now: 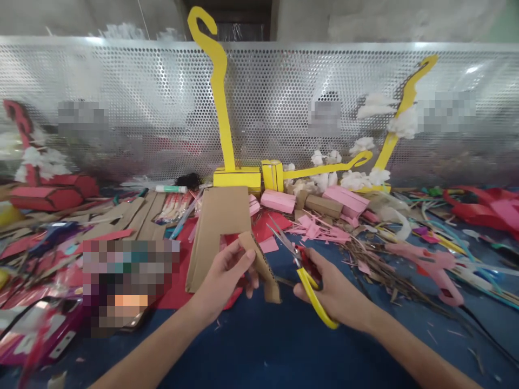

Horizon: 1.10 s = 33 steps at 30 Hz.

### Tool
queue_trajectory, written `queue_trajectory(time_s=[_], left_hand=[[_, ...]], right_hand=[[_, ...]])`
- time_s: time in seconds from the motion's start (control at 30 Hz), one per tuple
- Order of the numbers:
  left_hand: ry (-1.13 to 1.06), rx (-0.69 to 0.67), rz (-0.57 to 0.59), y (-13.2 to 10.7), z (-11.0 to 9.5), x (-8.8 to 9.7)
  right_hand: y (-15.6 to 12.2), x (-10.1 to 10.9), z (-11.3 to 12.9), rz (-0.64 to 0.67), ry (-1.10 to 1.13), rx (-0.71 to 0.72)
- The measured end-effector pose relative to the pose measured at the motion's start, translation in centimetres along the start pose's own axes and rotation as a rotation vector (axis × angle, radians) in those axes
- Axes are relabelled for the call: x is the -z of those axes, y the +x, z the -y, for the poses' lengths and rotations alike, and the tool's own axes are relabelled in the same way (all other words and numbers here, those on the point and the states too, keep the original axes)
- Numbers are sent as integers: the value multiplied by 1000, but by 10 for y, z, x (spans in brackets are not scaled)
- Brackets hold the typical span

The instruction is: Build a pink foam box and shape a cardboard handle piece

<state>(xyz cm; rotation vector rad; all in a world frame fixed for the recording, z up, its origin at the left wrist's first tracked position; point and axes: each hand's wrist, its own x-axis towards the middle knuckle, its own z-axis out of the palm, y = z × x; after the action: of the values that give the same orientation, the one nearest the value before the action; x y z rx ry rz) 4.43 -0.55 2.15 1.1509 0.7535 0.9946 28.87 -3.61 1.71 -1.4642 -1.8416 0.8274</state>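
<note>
Between the thumb and fingers of my left hand (227,273) is a narrow strip of cardboard (263,265), tilted down to the right. My right hand (330,286) grips a pair of scissors (298,259) with yellow and red handles; the blades are slightly parted and point up and to the left, apart from the strip. Behind my left hand lies a larger cardboard sheet (223,210) with a rectangular cut-out in its lower edge. Red paper (174,292) shows beneath that sheet.
Yellow paper hooks on bases (237,177) stand at the back against a perforated metal panel (275,108). Pink scraps (310,227) and pink boxes (279,201) lie behind the scissors. A pink glue gun (432,265) with a cord is at right, a blue one (52,237) at left.
</note>
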Motion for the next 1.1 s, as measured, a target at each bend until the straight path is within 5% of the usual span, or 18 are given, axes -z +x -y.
queue_trajectory(time_s=[0.37, 1.1], left_hand=[[-82, -166, 176, 1, 19, 7], [-45, -198, 196, 0, 18, 11]], right_hand=[[-17, -13, 12, 138, -43, 130], [-19, -18, 0, 79, -174, 120]])
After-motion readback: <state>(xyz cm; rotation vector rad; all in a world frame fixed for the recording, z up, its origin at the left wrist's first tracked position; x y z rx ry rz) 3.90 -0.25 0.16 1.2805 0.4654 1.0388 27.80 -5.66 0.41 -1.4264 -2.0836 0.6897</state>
